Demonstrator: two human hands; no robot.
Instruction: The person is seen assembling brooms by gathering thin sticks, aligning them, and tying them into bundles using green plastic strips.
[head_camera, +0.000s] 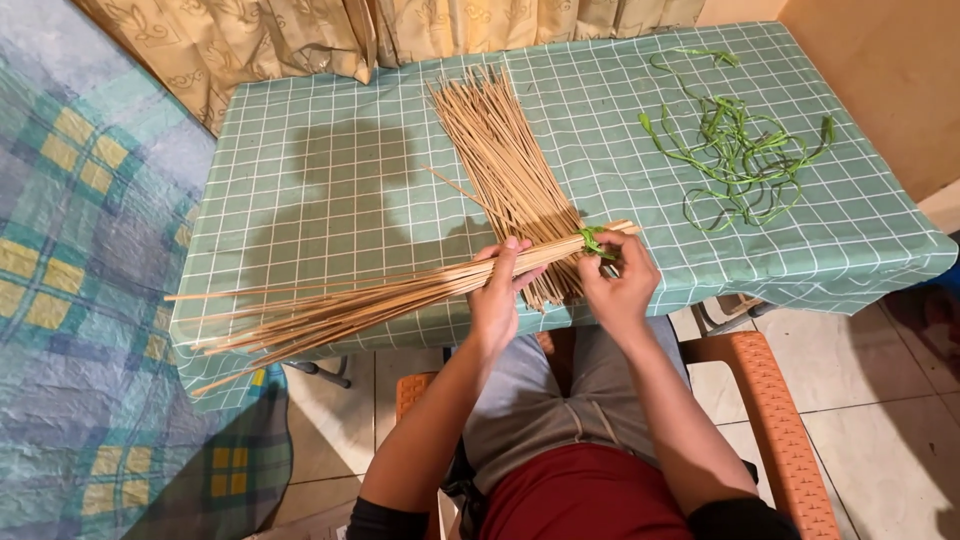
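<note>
1. My left hand (497, 292) is clenched around the bundle of thin sticks (380, 295), which lies across the near edge of the desk (330, 170), its loose ends fanning out past my left hand.
2. My right hand (618, 280) pinches the green strip (595, 240) wound round the bundle's gathered end, just beyond my left hand.
3. Risk: if my left grip slackens, the sticks could splay and slide off the desk edge, since much of the fan overhangs it.
4. Risk: pulling the strip hard could snap it or drag it off the short stick ends beside my right hand.
5. Risk: the bundle crosses the loose pile of sticks (505, 160) ahead of my hands; a swing could scatter it.
6. Spare green strips (740, 150) lie well beyond my right hand.
7. Hidden: my fingers cover the knot, so I cannot tell whether it is tied. The crossing pile's near ends are behind my hands.
</note>
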